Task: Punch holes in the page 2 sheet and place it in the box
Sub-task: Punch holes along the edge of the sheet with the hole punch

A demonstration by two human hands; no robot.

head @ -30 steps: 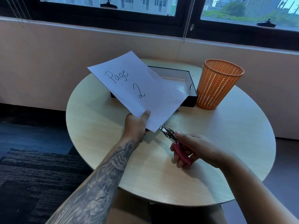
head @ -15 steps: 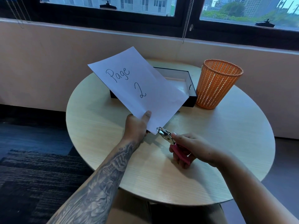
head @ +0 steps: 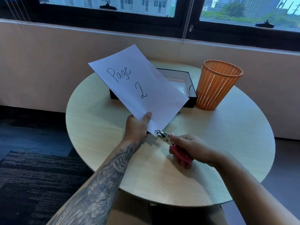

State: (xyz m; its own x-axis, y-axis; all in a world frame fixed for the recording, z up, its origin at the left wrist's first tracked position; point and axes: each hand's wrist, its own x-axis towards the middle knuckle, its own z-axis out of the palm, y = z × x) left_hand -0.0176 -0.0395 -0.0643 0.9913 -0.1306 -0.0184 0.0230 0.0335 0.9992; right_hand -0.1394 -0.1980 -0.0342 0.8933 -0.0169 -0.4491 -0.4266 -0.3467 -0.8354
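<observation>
A white sheet (head: 138,88) with "Page 2" handwritten on it is held tilted above the round table. My left hand (head: 137,127) pinches its near edge, thumb on top. My right hand (head: 190,150) grips the pink handles of a metal hole punch (head: 164,137). The punch's silver jaws sit over the sheet's near corner. Behind the sheet, a black box (head: 192,95) with a pale inside lies open on the table, partly hidden by the paper.
An orange mesh basket (head: 217,85) stands right of the box at the back of the light wooden table (head: 227,135). A beige wall and dark window frame run behind. Dark carpet lies to the left.
The punch in my right hand has moved left and up until its jaws close around the sheet's near corner. The sheet has risen slightly in my left hand.
</observation>
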